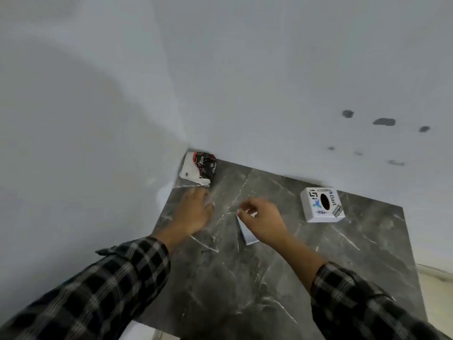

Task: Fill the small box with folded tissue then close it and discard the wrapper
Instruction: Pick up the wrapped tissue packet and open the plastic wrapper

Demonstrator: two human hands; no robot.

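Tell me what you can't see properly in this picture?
- Head view: the flat white piece is half hidden under the right hand.
- The left hand is blurred, and its fingertips overlap the clear plastic beside the tissue pack; grip unclear.
- The inside of the small box is dark through its oval hole.
- Small sticker print is unreadable.

Two arms are seen entering from the bottom edge, and both are covered by a long-sleeved plaid shirt. A dark ground, black to charcoal, is crossed by pale grey and off-white stripes, so that a grid of checks is formed. The left sleeve (103, 285) is ended by a cuff just short of the wrist, its edge slightly flared. The right sleeve (362, 305) is pushed higher, and more of the forearm is left bare. Both hands are bare.
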